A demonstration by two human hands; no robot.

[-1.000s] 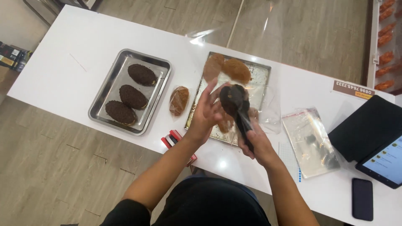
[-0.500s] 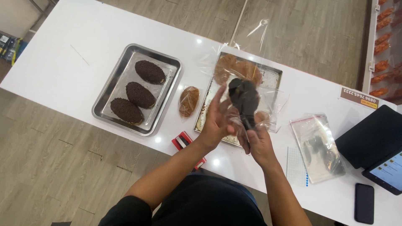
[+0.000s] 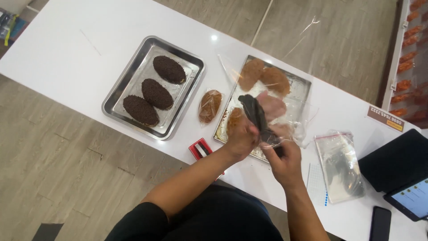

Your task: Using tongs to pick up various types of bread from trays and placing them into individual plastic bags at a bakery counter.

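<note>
My right hand (image 3: 285, 163) grips the handle of a black tool that looks like tongs (image 3: 255, 115), held slanted over the right steel tray (image 3: 299, 81). My left hand (image 3: 240, 135) pinches a clear plastic bag (image 3: 292, 114) right beside the tool's head. A light brown pastry (image 3: 273, 106) shows through the bag next to the tongs. Two golden-brown pastries (image 3: 263, 76) lie at the tray's far end under plastic film.
A left steel tray (image 3: 133, 67) carries three dark oval pastries (image 3: 156, 93). Between the trays lies one bagged brown pastry (image 3: 210, 106). A small red and black item (image 3: 200, 148) sits at the table's front edge. To the right lie clear bags (image 3: 341, 165), a tablet (image 3: 397, 160) and a phone (image 3: 380, 223).
Both hands have come down closer to the right tray, and the black tool now tilts lower over it. The bag stays between my hands.
</note>
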